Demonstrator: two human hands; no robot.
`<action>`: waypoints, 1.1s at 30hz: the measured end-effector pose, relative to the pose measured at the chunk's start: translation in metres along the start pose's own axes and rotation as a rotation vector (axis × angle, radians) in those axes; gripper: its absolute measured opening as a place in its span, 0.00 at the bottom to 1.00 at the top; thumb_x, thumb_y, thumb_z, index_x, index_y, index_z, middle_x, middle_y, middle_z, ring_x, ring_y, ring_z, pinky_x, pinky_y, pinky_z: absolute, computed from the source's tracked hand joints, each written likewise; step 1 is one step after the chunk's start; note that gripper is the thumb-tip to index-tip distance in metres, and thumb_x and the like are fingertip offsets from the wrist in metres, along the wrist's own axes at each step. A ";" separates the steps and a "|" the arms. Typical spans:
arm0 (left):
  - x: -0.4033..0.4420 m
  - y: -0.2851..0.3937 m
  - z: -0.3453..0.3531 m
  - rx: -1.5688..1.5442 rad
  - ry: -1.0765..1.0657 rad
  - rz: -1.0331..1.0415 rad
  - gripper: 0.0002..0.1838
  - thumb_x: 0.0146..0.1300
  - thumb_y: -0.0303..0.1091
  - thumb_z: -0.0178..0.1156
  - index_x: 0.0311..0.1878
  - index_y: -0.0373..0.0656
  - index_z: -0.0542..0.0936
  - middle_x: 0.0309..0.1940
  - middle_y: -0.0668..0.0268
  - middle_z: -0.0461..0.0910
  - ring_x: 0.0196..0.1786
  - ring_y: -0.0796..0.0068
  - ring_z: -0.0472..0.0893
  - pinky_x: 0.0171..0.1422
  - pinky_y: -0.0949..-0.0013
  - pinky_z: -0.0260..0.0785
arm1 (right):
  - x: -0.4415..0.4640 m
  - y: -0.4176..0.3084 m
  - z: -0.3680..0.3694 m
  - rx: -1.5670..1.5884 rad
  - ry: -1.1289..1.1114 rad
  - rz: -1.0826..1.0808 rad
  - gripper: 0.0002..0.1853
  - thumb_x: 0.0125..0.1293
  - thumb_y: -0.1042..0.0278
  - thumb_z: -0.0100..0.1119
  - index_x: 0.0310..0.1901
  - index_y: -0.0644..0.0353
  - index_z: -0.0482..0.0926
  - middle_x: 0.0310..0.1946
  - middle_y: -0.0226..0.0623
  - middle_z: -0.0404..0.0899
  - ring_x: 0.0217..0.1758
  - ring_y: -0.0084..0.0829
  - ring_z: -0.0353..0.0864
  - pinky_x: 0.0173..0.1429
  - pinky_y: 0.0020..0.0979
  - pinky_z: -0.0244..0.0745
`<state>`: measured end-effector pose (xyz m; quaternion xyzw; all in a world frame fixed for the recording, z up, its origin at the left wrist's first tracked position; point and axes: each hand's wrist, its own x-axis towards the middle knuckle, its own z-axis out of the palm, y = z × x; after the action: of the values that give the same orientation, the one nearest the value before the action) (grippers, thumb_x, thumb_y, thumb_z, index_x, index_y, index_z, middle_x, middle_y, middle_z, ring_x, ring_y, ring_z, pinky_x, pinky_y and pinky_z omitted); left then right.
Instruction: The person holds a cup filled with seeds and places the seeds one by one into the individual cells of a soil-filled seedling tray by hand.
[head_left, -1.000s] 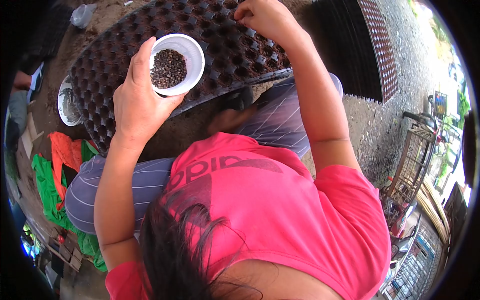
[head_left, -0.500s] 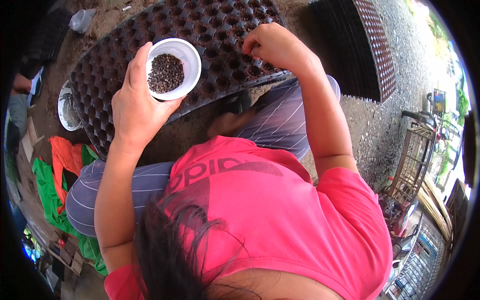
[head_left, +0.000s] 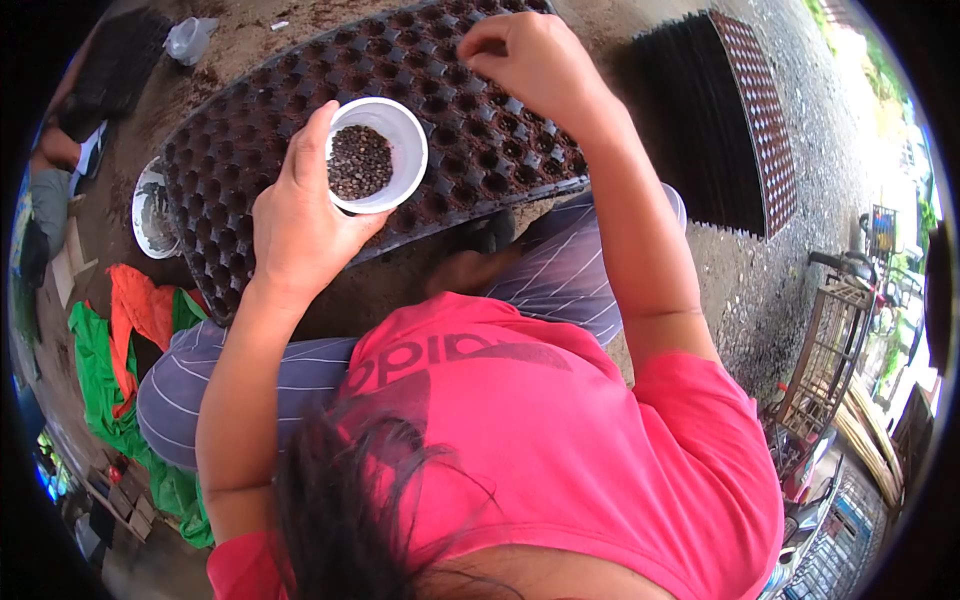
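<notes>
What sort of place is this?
Probably a plant nursery's outdoor work yard: there's a black plastic tray with brown soil in round cells, a round white plastic cup of small dark grains, and stacked black trays by grey gravel.

Probably "adidas" (head_left: 425,358) on pink shirt (head_left: 560,440)

Head view: close above, facing forward and down, hands (head_left: 300,225) upper-frame.

Seeds (head_left: 360,163) contained in cup (head_left: 408,150), held over cell tray (head_left: 480,128). Tray stack (head_left: 700,120) placed off right edge, bowl (head_left: 153,212) set by left edge, cloths (head_left: 140,310) bunched near near-left corner.
</notes>
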<state>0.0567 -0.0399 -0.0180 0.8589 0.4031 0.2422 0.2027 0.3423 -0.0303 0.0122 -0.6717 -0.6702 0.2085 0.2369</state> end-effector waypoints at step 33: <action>0.006 -0.011 -0.004 -0.015 -0.017 -0.071 0.57 0.43 0.35 0.83 0.78 0.44 0.62 0.62 0.50 0.81 0.59 0.47 0.85 0.60 0.52 0.81 | 0.030 0.071 0.016 -0.040 -0.070 0.073 0.10 0.55 0.73 0.68 0.39 0.58 0.91 0.36 0.43 0.90 0.42 0.43 0.90 0.51 0.39 0.84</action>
<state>0.0519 -0.0281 -0.0193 0.8445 0.4299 0.2304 0.2210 0.3900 0.0007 -0.0414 -0.6927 -0.6571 0.2269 0.1920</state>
